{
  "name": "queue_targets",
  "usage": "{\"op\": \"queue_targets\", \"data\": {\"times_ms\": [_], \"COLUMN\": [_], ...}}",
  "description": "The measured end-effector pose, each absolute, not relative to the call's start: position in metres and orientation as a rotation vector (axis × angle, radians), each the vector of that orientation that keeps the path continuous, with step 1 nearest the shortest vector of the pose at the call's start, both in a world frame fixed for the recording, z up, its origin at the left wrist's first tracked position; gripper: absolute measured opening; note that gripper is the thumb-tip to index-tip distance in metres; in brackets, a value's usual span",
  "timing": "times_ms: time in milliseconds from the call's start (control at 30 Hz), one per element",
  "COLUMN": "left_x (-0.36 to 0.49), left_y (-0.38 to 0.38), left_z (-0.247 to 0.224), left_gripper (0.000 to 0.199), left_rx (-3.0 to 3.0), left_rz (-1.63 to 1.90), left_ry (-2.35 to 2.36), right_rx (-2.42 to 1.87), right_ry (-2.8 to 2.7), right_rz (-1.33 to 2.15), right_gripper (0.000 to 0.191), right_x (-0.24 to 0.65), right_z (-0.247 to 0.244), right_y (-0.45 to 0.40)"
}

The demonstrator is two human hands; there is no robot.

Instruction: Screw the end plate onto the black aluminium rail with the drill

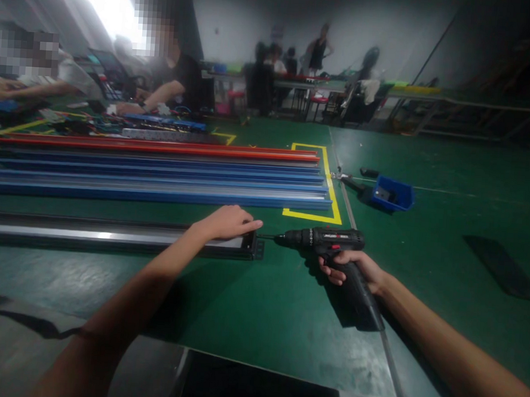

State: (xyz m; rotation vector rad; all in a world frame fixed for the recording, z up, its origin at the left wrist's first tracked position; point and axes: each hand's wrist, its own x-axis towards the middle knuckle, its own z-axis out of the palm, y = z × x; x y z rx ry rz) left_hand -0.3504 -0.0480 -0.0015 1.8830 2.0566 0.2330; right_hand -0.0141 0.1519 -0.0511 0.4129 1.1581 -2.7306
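A long black profile [110, 236] with a pale strip along its middle lies across the green table at the left. My left hand [230, 222] rests over its right end, thumb pointing right; the fingertips are partly hidden behind the hand. My right hand [348, 268] is wrapped round the grip of a black power drill [334, 239], which points left. The drill's thin bit [267, 237] reaches the end cap [249, 244] of the profile; whether it touches a screw is too small to tell.
Several blue profiles [157, 195] and red profiles [160, 146] lie beyond, their ends inside yellow tape [313, 217]. A blue bin [393, 194] and a dark flat piece [503, 267] are at the right. People sit at the far left and back.
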Motion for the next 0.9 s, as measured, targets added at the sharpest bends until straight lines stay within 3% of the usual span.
{"op": "queue_targets", "data": {"times_ms": [467, 900], "left_x": [-0.3538, -0.3584], "left_y": [-0.0479, -0.0474], "left_z": [0.0026, 0.0048], "left_gripper": [0.058, 0.063], "left_rx": [1.936, 1.904], "left_rz": [0.322, 0.61], "left_ry": [1.917, 2.065], "right_rx": [0.484, 0.598], "right_ry": [1.227, 1.26], "right_rz": [-2.706, -2.685], "right_gripper": [0.026, 0.027], "right_x": [-0.0145, -0.0185], "right_z": [-0.0462, -0.0423], "right_y": [0.1459, 0.146]}}
